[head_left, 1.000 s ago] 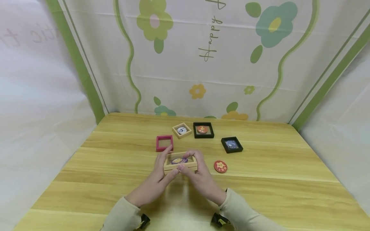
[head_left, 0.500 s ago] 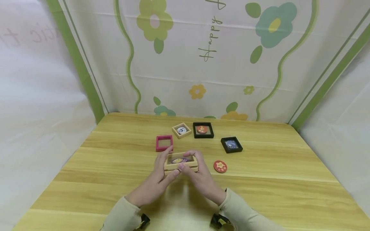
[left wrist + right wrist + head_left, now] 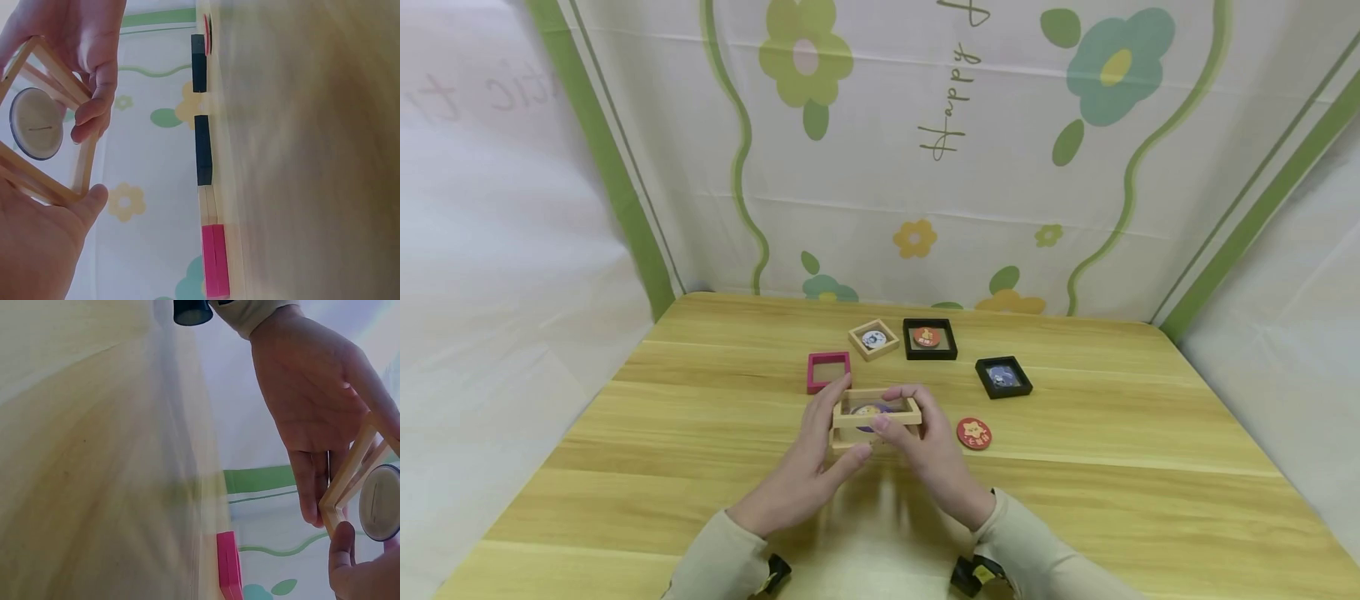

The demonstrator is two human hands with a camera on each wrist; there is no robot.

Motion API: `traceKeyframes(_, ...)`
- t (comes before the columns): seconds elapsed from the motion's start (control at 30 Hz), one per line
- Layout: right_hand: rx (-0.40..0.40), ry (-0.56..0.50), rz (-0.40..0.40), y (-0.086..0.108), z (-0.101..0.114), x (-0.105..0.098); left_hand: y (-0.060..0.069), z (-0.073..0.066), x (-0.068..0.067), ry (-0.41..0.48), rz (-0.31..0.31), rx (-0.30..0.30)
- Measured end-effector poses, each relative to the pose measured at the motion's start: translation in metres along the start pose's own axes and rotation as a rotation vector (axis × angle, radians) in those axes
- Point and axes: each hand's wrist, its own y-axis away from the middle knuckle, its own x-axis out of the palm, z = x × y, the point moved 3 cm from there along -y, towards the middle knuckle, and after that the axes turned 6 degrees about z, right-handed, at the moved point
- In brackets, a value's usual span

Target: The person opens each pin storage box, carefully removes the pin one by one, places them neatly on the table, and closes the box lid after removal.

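Observation:
Above the table I hold a light wooden display frame [image 3: 842, 421] with clear film, its two halves parted at the front. A round purple badge [image 3: 863, 412] sits in it; its pale back with a pin shows in the left wrist view. My right hand [image 3: 936, 454] pinches the upper half between thumb and fingers. My left hand [image 3: 805, 471] grips the lower half at its left side, thumb along the near edge. A red star badge [image 3: 974, 433] lies on the table to the right of my right hand.
Behind the hands lie an empty pink frame [image 3: 811, 373], a small wooden frame [image 3: 883, 352] with a white badge, a black frame [image 3: 951, 342] with a red badge, and another black frame [image 3: 1018, 392] with a blue picture. A printed curtain [image 3: 850, 183] stands behind the table.
The gap between the two frame halves has widened. My right hand has raised the upper half and moved slightly right; my left thumb now sits lower, apart from the right thumb.

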Motion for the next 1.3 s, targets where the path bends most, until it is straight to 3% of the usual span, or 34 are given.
traceKeyframes(0.33, 0.052, 0.003, -0.004, 0.000, 0.003, -0.005, 0.000, 0.002, 0.000, -0.007, 0.006, -0.009)
traceKeyframes(0.5, 0.073, 0.004, -0.052, -0.002, 0.003, -0.007, -0.001, 0.002, 0.000, -0.036, -0.004, -0.006)
traceKeyframes(0.7, 0.089, -0.122, -0.114, -0.007, 0.004, -0.011, -0.002, 0.004, 0.002, -0.054, -0.011, -0.030)
traceKeyframes(0.93, 0.127, -0.208, -0.126, -0.008, 0.007, -0.014, -0.003, 0.005, 0.002, -0.108, -0.022, -0.036)
traceKeyframes(1.3, 0.181, -0.201, -0.186, -0.009, 0.006, -0.018, -0.005, 0.003, 0.003, -0.140, -0.086, 0.060)
